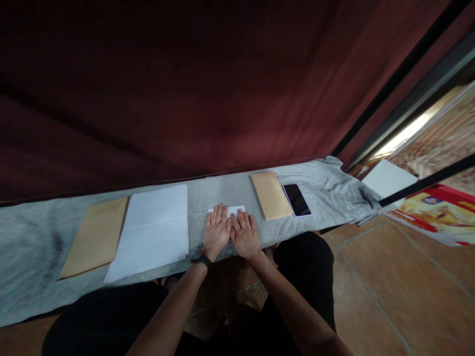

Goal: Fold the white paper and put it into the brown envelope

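Observation:
A small piece of white paper [236, 209] lies on the grey cloth, mostly covered by my hands. My left hand [216, 232] presses flat on its left part, fingers stretched out, a dark band around the wrist. Flat on the right part rests my right hand [246, 236], its fingers extended and the two thumbs close together. Only the paper's far edge and corners show, so I cannot tell whether it is folded. To the left is a stack of white paper sheets [156, 227].
Beyond the stack lies a brown envelope [94, 237]. Another brown envelope [272, 195] is right of my hands, beside a dark-screened phone [297, 200]. The grey cloth [330, 190] covers a narrow bench. A dark red curtain [208, 99] hangs behind; a red-yellow box [441, 212] is at right.

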`<state>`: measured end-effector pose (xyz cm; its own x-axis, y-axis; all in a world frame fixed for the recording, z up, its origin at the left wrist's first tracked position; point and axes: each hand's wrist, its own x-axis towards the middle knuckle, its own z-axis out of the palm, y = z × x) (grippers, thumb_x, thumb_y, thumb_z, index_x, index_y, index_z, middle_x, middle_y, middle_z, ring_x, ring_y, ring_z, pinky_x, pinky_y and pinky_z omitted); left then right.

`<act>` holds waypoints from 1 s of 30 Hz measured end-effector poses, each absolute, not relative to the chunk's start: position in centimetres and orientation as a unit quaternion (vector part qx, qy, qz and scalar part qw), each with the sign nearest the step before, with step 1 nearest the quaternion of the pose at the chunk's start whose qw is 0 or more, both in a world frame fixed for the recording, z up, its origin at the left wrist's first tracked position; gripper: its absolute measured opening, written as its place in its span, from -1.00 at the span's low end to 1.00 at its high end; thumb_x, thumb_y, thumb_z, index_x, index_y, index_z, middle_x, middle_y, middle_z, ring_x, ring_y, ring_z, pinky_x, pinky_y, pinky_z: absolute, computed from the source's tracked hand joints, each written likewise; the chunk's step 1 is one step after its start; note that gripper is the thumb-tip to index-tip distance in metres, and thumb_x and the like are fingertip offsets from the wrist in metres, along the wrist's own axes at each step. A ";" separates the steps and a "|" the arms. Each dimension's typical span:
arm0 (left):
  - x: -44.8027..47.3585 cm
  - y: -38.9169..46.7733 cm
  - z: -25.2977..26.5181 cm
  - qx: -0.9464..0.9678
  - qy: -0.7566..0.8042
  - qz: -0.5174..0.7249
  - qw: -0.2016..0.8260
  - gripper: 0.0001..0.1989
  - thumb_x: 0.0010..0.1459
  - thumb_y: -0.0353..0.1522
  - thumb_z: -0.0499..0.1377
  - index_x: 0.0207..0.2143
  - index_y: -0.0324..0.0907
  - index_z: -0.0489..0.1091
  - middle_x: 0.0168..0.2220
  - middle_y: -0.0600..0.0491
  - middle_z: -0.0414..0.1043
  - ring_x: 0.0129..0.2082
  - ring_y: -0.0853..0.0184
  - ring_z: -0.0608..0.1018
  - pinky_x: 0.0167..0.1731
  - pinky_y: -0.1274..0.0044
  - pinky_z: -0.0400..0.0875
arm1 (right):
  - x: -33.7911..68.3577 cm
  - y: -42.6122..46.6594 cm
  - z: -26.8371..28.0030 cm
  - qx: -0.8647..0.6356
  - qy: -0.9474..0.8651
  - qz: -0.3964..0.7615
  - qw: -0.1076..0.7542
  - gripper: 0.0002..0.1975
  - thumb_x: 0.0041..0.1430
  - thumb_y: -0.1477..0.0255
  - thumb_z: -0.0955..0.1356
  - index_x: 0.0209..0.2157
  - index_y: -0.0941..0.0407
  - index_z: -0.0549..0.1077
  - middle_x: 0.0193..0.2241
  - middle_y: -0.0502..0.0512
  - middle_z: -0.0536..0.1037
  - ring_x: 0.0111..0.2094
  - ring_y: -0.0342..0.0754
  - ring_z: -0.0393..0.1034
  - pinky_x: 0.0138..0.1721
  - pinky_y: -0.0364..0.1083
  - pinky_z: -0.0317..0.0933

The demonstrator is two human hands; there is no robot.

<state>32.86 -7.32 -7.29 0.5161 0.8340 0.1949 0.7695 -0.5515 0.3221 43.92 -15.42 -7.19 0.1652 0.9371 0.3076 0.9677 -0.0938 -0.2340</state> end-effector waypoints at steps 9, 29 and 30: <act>33.0 -7.4 -7.0 0.866 0.471 0.147 0.077 -0.42 0.39 -0.27 -0.16 0.38 -0.28 0.11 0.41 -0.15 0.04 0.44 0.17 0.06 0.40 0.20 -0.17 | 44.3 -15.3 -7.3 -0.735 -0.649 -0.034 0.193 -0.50 0.42 0.33 0.21 0.33 0.12 0.26 0.35 0.27 0.22 0.34 0.17 0.13 0.33 0.19 -0.04; 33.2 -7.6 -7.4 0.860 0.496 0.123 0.013 -0.36 0.39 -0.17 -0.10 0.38 -0.38 0.08 0.40 -0.25 0.05 0.42 0.08 0.09 0.38 0.19 -0.04 | 47.0 -14.1 -7.6 -0.750 -0.636 -0.024 0.181 -0.45 0.46 0.24 0.15 0.35 0.20 0.19 0.33 0.21 0.25 0.34 0.18 0.13 0.32 0.20 -0.06; 33.2 -7.6 -7.4 0.860 0.495 0.124 0.015 -0.36 0.39 -0.17 -0.09 0.38 -0.37 0.08 0.40 -0.26 0.04 0.42 0.08 0.09 0.37 0.19 -0.04 | 47.0 -14.1 -7.5 -0.749 -0.637 -0.023 0.179 -0.45 0.45 0.25 0.15 0.35 0.20 0.19 0.34 0.21 0.25 0.34 0.19 0.13 0.33 0.20 -0.06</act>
<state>33.22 -7.59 -7.37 0.4797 0.8547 0.1981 0.8473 -0.5100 0.1483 46.96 -14.05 -7.53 0.1877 0.9464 0.2627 0.9629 -0.1244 -0.2395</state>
